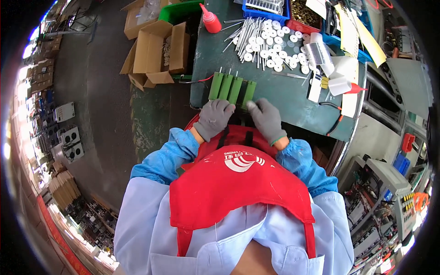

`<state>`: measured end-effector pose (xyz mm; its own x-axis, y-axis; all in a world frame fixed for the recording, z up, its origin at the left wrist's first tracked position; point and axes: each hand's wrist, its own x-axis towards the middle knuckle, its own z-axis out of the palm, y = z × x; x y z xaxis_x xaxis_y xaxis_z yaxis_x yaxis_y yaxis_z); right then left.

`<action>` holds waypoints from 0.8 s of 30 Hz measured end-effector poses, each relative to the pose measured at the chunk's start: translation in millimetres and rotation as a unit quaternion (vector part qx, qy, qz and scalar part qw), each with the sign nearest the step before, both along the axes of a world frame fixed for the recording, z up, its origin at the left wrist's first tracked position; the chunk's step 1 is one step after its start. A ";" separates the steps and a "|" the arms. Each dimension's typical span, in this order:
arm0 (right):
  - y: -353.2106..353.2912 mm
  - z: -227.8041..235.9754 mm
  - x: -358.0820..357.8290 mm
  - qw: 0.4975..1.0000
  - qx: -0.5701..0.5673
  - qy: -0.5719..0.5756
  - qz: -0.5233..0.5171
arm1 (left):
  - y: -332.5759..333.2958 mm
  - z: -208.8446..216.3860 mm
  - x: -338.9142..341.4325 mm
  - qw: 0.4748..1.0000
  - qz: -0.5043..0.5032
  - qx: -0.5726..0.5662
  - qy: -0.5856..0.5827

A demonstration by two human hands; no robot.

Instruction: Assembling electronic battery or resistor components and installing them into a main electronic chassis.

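Observation:
Several long green blocks (225,87), each with a thin metal pin at its far end, lie side by side at the near edge of the bench. My left hand (214,119), in a grey glove, has its fingers closed over the near ends of the left ones. A separate green block (249,93) lies to the right, with a small gap between. Against its near end my gloved right hand (266,120) is closed, thumb and fingertips touching it. What lies under the fingers is hidden. A red and black wire (205,79) reaches the leftmost block.
White round washers (275,43) and metal rods (251,34) lie heaped on the green bench (298,98). Nearby are tweezers (288,74), a red squeeze bottle (211,20), clear film rolls (319,54) and a blue bin (266,13). An open cardboard box (153,50) stands left of the bench.

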<state>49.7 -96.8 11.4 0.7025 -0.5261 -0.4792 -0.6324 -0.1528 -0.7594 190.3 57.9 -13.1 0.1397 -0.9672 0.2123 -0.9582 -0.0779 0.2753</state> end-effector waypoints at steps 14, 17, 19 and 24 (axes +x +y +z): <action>-27.2 -14.0 33.7 0.985 -0.015 0.164 0.058 | -22.4 3.2 12.5 0.990 -0.021 0.124 -0.062; -32.6 -16.3 38.1 0.984 -0.017 0.160 0.072 | -19.5 -3.7 19.5 0.991 -0.044 0.111 -0.052; -38.8 -23.4 32.5 0.988 -0.017 0.124 0.089 | -19.8 -3.0 21.6 0.991 -0.056 0.109 -0.049; -93.2 -31.4 8.4 0.974 -0.204 -0.023 -0.093 | -21.6 9.5 14.3 0.995 -0.005 0.092 0.038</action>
